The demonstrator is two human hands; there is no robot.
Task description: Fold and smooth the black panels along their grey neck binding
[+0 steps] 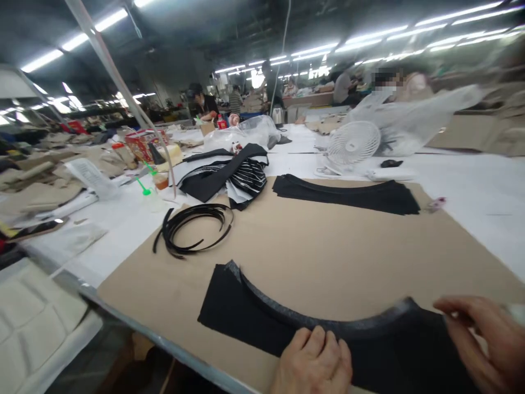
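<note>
A black cloth piece is lying on a brown sheet at the near side of the bench, its concave edge facing away from the person and its right part running out of view at the bottom. A dark grey, fuzzy-looking strip is following that curve from the left corner to the peak on the right. The left hand is resting on the cloth near the middle of the curve, its fingers bending and lying close together with their tips just below the strip; whether they are gripping any of the cloth, I cannot tell. The right hand is showing blurred at the cloth's right end, a gap showing between its thumb and forefinger; whether the fingertips are pinching the edge, I cannot tell. Beyond the cloth, a loose coil of black strips is lying to the left, and a stack of black curved pieces is lying along the sheet's far edge. Striped cloth is sitting between these two, partly under a black band. Farther back, a white fan is standing beside a clear plastic bag, and a co-worker in dark clothing is showing in the background.
</note>
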